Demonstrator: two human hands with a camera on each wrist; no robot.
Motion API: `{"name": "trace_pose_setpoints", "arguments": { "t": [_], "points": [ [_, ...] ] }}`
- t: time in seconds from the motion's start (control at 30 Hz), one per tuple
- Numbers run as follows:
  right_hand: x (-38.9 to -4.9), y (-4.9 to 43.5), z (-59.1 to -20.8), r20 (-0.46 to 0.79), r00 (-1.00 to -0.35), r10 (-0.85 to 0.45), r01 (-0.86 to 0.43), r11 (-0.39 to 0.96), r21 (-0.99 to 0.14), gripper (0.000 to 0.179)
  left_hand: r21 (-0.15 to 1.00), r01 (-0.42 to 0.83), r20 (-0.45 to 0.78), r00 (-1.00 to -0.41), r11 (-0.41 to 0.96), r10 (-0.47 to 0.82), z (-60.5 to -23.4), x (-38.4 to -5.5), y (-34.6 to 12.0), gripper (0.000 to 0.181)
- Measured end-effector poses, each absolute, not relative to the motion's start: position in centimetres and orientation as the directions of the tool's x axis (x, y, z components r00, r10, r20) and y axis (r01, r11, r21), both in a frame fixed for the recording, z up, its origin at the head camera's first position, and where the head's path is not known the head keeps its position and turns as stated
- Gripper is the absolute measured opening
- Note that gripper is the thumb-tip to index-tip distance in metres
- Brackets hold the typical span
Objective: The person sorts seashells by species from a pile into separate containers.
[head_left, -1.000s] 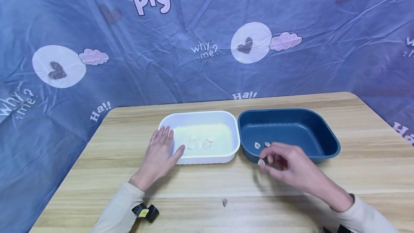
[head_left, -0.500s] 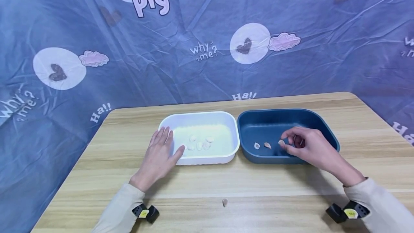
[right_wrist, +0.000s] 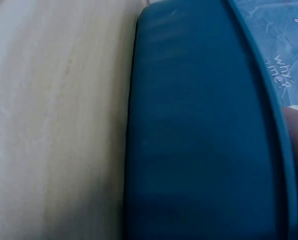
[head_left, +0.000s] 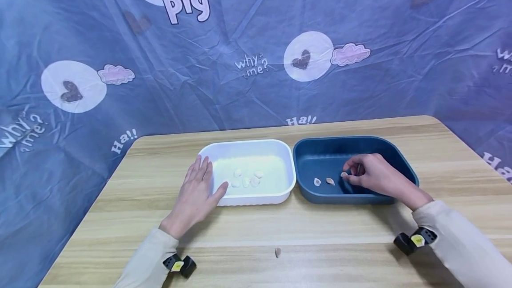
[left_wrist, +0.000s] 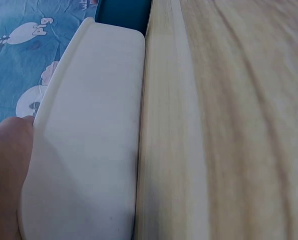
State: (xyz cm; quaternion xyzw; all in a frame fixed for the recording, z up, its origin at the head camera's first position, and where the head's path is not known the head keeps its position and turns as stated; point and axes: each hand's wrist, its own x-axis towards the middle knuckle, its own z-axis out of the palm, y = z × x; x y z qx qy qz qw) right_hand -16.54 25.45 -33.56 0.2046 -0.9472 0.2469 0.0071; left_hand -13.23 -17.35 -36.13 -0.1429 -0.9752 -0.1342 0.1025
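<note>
My right hand (head_left: pixel 372 173) reaches into the dark blue tray (head_left: pixel 336 198), pinching a small pale shell-like piece (head_left: pixel 344 175) between thumb and fingertips. Beside it on the tray floor lie a whitish piece (head_left: pixel 317 182) and a tan piece (head_left: pixel 330 181). On the left rim and near corner of the white tray (head_left: pixel 256 200) rests my left hand (head_left: pixel 194 194), fingers straight and thumb spread. Several small pale pieces (head_left: pixel 246 182) lie in that tray. Only the trays' near outer walls and a sliver of each hand (left_wrist: pixel 6 170) appear in the wrist views; neither shows the pieces.
The two trays stand side by side on a wooden table (head_left: pixel 160 154). A single small grey-brown piece (head_left: pixel 278 252) lies near the table's front. Behind the table hangs a blue printed cloth (head_left: pixel 180 101). Each wrist wears a dark strap-on device (head_left: pixel 416 240).
My right hand has moved from the blue tray's near-left edge rightward and into the tray, carrying the pinched piece, then lowered slightly. The left hand has stayed in place.
</note>
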Motion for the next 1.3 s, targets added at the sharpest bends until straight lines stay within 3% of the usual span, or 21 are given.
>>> {"name": "trace_pose_setpoints", "arguments": {
  "t": [0.27,0.93,1.3],
  "points": [
    [-17.8,25.4,-34.1,0.014,-0.904,-0.428,-0.386,0.800,-0.459,0.006,0.243,0.293,0.214,-0.946,0.925,0.244,-36.0,-13.2,-17.3,0.080],
    [-18.3,25.3,-34.5,-0.003,-0.893,-0.450,-0.403,0.802,-0.442,0.007,0.233,0.295,0.224,-0.943,0.927,0.244,-35.9,-13.4,-17.1,0.079],
    [-16.3,25.4,-32.1,0.132,-0.912,-0.388,-0.405,0.808,-0.427,0.019,0.223,0.310,0.244,-0.936,0.924,0.255,-36.1,-13.2,-17.3,0.079]
  ]
}}
